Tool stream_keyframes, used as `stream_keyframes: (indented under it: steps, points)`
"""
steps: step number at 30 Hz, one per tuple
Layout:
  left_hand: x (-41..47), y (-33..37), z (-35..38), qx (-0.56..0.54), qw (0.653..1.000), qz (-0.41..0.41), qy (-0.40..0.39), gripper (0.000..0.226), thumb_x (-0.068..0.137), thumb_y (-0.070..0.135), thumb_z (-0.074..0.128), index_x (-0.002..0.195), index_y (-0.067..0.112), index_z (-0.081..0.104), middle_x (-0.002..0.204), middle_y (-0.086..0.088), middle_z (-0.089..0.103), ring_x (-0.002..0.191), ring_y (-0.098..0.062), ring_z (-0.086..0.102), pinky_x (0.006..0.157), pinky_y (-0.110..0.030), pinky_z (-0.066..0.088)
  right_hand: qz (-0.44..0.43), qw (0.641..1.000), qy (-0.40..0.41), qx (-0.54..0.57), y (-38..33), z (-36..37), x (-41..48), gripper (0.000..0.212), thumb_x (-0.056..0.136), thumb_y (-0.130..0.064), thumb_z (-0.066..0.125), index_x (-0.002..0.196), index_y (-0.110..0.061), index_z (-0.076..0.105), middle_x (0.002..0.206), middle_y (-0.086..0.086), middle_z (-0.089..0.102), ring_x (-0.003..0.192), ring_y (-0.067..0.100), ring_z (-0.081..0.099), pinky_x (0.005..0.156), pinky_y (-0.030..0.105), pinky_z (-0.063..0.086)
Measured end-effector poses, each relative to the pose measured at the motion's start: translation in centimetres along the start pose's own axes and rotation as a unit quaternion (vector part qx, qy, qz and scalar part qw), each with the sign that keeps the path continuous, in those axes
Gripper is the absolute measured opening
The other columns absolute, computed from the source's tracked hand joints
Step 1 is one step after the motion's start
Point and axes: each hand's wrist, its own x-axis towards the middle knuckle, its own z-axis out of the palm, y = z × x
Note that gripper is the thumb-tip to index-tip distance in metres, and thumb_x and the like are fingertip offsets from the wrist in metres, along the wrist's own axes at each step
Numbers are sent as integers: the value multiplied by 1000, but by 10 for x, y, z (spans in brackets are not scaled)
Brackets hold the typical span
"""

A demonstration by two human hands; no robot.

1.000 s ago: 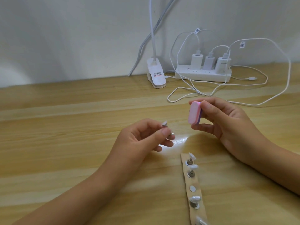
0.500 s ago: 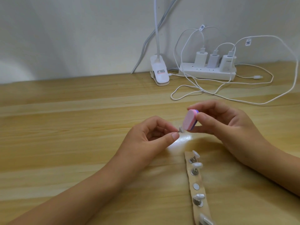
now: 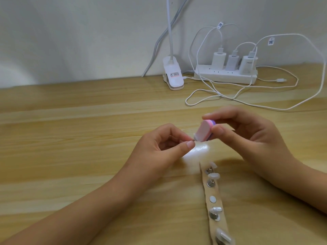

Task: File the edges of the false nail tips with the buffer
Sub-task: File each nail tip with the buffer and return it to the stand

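My left hand (image 3: 159,147) pinches a small false nail tip (image 3: 249,137) between thumb and fingertips; most of the tip is hidden. My right hand (image 3: 247,137) grips a pink and purple buffer block (image 3: 258,130) between thumb and fingers. The buffer's pale face lies against the nail tip, above the wooden table (image 3: 70,156). A tan holder strip (image 3: 215,195) lies on the table below my hands. Several clear nail tips stand on it on metal pegs, and one white disc on it is bare.
A white clip lamp base (image 3: 49,75) stands at the table's back edge by the wall. To its right lies a white power strip (image 3: 225,76) with three chargers, and white cables (image 3: 265,103) loop over the table behind my right hand.
My two hands have come together: the buffer, held apart and upright a second ago, now tilts down onto the nail tip in my left hand.
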Motion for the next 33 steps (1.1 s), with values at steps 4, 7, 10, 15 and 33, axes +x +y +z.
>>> stream_keyframes:
  steps: [4,7,10,15,33]
  points:
    - [-1,1,1,7,1000,1,-3,20,83,10,72,72,26,68,70,10,65,65,-3,58,62,-16,46,1,1000,-10,3,1,0,0,18,88,-20,65,105,-14,69,92,4,72,84,12,70,78,18,54]
    - [-1,1,1,11,1000,1,-2,19,84,9,71,75,24,68,71,11,64,66,-2,58,63,-13,46,-18,1000,-8,-15,1,1,1,21,91,-27,66,107,-13,67,93,4,69,85,16,69,79,22,54]
    - [-2,1,1,30,1000,7,-6,13,85,9,71,78,20,69,70,12,64,65,-1,57,63,-12,45,-9,1000,-11,-12,1,2,1,19,90,-26,67,105,-14,69,92,4,69,83,14,68,77,22,54]
    - [-2,-1,1,47,999,11,-11,11,85,11,72,79,20,70,72,10,65,66,-2,57,64,-12,45,1,999,-21,-24,2,1,0,18,90,-23,66,104,-11,69,89,5,67,81,17,68,76,27,54]
    - [0,-5,0,52,999,3,-5,8,84,12,74,79,18,72,72,9,67,67,-2,59,63,-13,46,2,998,-34,-53,0,3,-1,20,88,-25,70,103,-11,70,96,2,65,85,18,67,80,29,54]
